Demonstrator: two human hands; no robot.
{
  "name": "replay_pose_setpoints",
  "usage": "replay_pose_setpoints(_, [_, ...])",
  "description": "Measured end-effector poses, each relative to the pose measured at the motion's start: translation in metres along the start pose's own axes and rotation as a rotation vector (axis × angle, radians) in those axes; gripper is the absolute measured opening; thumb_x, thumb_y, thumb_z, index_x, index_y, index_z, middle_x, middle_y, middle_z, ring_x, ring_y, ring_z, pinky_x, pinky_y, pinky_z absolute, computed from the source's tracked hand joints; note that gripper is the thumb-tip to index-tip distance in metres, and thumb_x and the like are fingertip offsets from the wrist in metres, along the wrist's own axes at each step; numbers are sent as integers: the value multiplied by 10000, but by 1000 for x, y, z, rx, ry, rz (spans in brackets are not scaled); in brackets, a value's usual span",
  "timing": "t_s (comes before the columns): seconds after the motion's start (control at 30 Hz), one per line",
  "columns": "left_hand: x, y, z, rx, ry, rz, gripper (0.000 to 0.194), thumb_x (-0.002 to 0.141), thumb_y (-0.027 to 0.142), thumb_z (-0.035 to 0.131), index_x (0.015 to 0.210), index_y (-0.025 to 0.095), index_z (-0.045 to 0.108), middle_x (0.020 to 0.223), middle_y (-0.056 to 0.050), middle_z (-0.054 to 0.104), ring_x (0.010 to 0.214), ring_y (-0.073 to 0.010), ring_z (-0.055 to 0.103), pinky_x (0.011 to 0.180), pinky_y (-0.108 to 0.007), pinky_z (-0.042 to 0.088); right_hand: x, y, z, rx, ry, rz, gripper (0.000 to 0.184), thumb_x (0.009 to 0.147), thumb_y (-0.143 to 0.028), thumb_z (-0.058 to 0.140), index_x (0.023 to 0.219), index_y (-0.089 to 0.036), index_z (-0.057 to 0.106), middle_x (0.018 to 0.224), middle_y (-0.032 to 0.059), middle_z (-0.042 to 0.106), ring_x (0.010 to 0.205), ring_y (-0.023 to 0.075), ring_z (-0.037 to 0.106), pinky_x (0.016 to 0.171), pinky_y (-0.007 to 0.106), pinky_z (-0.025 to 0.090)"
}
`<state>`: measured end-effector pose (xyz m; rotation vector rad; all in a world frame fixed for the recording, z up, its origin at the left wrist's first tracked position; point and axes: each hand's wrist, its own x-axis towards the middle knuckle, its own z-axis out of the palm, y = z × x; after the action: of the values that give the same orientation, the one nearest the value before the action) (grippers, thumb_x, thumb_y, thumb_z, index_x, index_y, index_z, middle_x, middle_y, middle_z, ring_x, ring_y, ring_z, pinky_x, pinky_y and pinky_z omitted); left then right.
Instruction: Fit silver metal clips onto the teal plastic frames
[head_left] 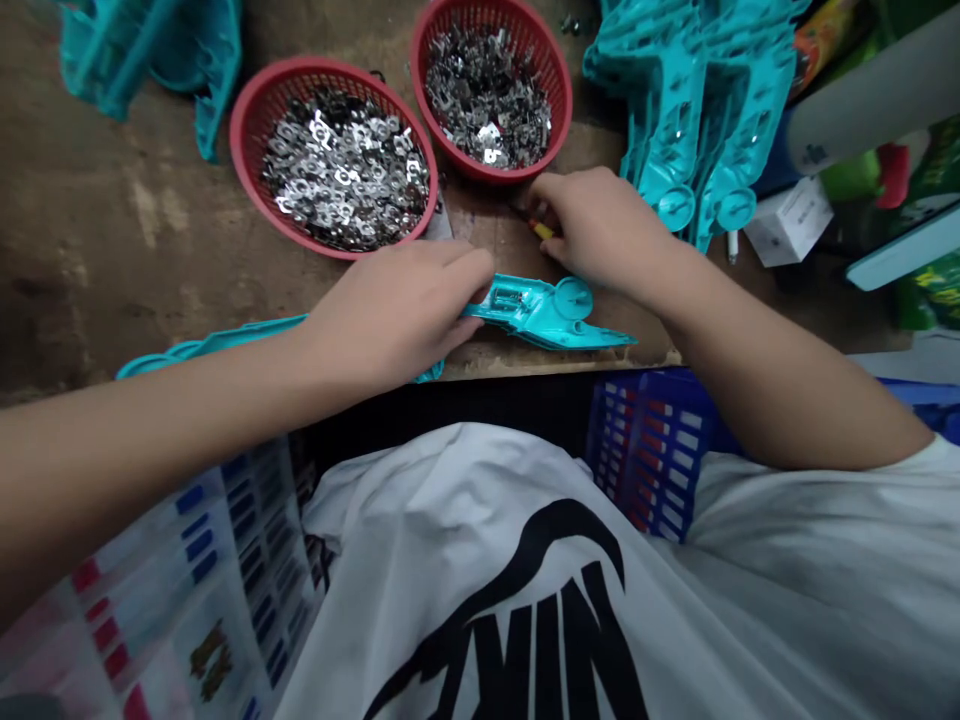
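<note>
Nearest, below the teal housing (547,315), a blue crate (652,450) sits under the edge of the bench (150,240). The housing itself lies at that edge, its left part hidden beneath the left hand (405,305), whose grip is closed on it. More teal plastic (217,345) shows to the left of the housing, past the forearm; I cannot tell whether it is a separate piece. Just beyond the housing, the right hand (600,225) has its grip curled round a small yellow-and-dark tool (541,229), mostly covered by the fingers. Farther off, a wide red basket (334,240) of metal clips stands up and left of the housing, a second red basket (491,172) straight beyond it, and stacked teal pieces (675,110) up and right. With the housing so close to the edge, a slackened left grip could let it tip off towards the crate. The right knuckles are just beside the second basket, so a careless sweep might jolt it and scatter metal parts around the housing.
</note>
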<state>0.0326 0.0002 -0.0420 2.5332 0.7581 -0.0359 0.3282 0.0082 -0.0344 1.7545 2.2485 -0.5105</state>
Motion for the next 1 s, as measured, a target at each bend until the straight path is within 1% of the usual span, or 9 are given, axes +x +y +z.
replay_pose_setpoints(0.1, [0, 1, 11, -59, 58, -47, 249, 1235, 307, 684, 1470, 240, 733, 1437, -164, 853, 1384, -410, 842, 1139, -526, 699, -19, -11, -30, 20, -18, -2, 558, 1133, -412, 653, 1577, -203, 918, 1324, 198, 975, 1161, 421, 898, 1033, 557, 684])
replay_pose_setpoints(0.2, [-1, 3, 18, -133, 121, -50, 395, 1243, 373, 743, 1616, 270, 666, 1670, -191, 772, 1567, -428, 778, 1276, -566, 672, -46, -28, -60, 68, -51, -32, 468, 1034, -210, 731, 1439, -239, 963, 1187, 150, 978, 1023, 381, 900, 966, 524, 668])
replay_pose_setpoints(0.27, [-1, 4, 20, -156, 136, -56, 463, 1231, 380, 768, 1668, 292, 642, 1728, -183, 743, 1618, -431, 757, 1309, -573, 659, -58, -37, -71, 72, -122, -76, 404, 1015, -171, 764, 1351, -256, 971, 1116, 111, 965, 963, 365, 890, 894, 501, 641])
replay_pose_setpoints(0.4, [-2, 5, 17, -130, 110, -84, 393, 1284, 366, 676, 1664, 267, 660, 1691, -159, 777, 1605, -388, 767, 1304, -501, 642, -61, -48, -68, 54, -250, -128, 269, 1065, -218, 802, 1267, -282, 968, 1063, 62, 948, 897, 309, 853, 769, 443, 569])
replay_pose_setpoints(0.5, [-3, 2, 17, -102, 108, -42, 318, 1308, 393, 626, 1587, 266, 710, 1620, -143, 818, 1533, -363, 803, 1217, -448, 663, -57, -52, -62, 32, -250, -134, 283, 1079, -191, 771, 1268, -274, 965, 1098, 73, 953, 933, 299, 835, 778, 431, 519])
replay_pose_setpoints(0.6, [-4, -6, 22, -78, 169, 31, 266, 1284, 426, 657, 1470, 267, 760, 1506, -150, 856, 1393, -384, 860, 1091, -473, 708, -57, -56, -61, 2, -242, -136, 298, 1132, -228, 739, 1307, -321, 962, 1119, 69, 956, 964, 310, 830, 785, 407, 475])
replay_pose_setpoints(0.7, [-6, -12, 29, -98, 238, 100, 210, 1283, 426, 668, 1385, 297, 799, 1462, -137, 886, 1329, -391, 896, 1102, -532, 744, -60, -60, -62, -42, -274, -87, 339, 1196, -299, 689, 1391, -342, 963, 1163, 91, 960, 1007, 332, 844, 800, 397, 459])
replay_pose_setpoints(0.87, [-7, -14, 36, -135, 285, 182, 160, 1299, 315, 670, 1353, 264, 812, 1712, -134, 862, 1750, -398, 749, 1455, -633, 657, -61, -71, -62, -111, -302, -3, 375, 1175, -311, 678, 1386, -301, 988, 1115, 135, 960, 1058, 392, 873, 856, 419, 517])
replay_pose_setpoints(1.0, [-6, -14, 33, -151, 220, 190, 156, 1295, 264, 688, 1333, 223, 834, 1794, -150, 825, 1837, -399, 676, 1512, -640, 617, -61, -80, -63, -185, -328, 5, 373, 1193, -249, 652, 1349, -237, 990, 1132, 189, 953, 1145, 440, 899, 867, 436, 554])
